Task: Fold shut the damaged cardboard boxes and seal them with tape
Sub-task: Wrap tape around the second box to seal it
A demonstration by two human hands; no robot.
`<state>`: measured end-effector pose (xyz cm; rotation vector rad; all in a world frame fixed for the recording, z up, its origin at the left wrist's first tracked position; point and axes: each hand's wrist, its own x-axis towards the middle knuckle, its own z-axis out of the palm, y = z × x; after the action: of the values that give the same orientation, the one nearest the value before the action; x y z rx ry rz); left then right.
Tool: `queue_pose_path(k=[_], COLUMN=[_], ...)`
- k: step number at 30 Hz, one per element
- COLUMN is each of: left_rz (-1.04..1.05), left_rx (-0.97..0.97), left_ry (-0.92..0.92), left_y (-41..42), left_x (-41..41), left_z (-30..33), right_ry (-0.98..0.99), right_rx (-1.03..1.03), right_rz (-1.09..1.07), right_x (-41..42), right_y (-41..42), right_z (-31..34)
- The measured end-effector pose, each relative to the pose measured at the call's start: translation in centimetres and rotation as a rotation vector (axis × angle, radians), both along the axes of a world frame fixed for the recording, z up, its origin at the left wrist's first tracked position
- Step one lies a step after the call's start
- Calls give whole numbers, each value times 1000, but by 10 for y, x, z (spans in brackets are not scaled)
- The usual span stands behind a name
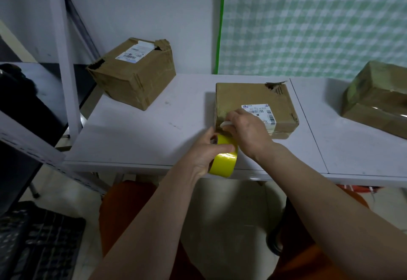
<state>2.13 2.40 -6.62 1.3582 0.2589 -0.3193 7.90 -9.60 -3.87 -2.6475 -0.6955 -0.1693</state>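
Head view: I look down at a pale counter (136,138) with my two bare arms reaching forward over it.
Left hand (206,154): my fingers and thumb curl round the yellow tape roll (224,161) and grip it; the roll stands on edge at the near rim of the counter, just in front of the middle box.
Right hand (247,133): it lies over the near left corner of the middle box (255,103), fingers curled; a small white object (226,124) shows under the fingers, and I cannot tell what it is, though the hand appears to pinch it against the box edge.
Middle box: brown cardboard, closed, flat on the counter straight ahead of me; a white shipping label (263,113) sits on its top beside my right hand, and its far right corner is torn and crumpled.
Left box (134,74): taller, at the back left corner of the counter and well apart from the middle box; it is turned at an angle, carries a white label on top, and its top edges are ragged with dark tears.
Right box (378,99): at the right edge of the view on the counter, well apart from the others, wrapped in glossy clear tape.
Behind the counter: a white wall and a green-and-white checked sheet (312,21).
Left side: a white metal upright (63,55) of a rack, dark shapes beyond it.
Below: a dark keyboard (37,242) at lower left, my orange-clad legs (123,213) under the counter.
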Motion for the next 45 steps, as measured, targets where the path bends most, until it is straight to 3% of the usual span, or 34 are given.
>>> queue_pose_path(k=[7,13,19,24,28,31,34,40,45], left_rz=[117,135,164,52,-97,-193,-264,-196,-183], left_rx=[-47,-43,-14,313,1017,1486,1556,1547,1502], left_ry=[-10,-31,137,4,-189,-214,-257,-376,-331], left_y=[-7,-8,1,10,39,60,71,74,76], left_x=[0,5,6,9,19,17,9,0,0], left_z=[-2,-2,-2,6,17,14,-6,-19,-19], right_ry=[-69,-27,41,86,54,73,131,194,197], right_rx=[-196,-213,-113,129,229,246,271,306,305], right_rz=[46,97,60,6,-39,19,72,68,65], right_x=[1,0,12,11,0,-8,-14,-18,-16], right_y=[2,-16,-50,-47,-32,-16,-3,6,5], right_z=[-1,0,-2,3,-5,-14,-25,-30,-29])
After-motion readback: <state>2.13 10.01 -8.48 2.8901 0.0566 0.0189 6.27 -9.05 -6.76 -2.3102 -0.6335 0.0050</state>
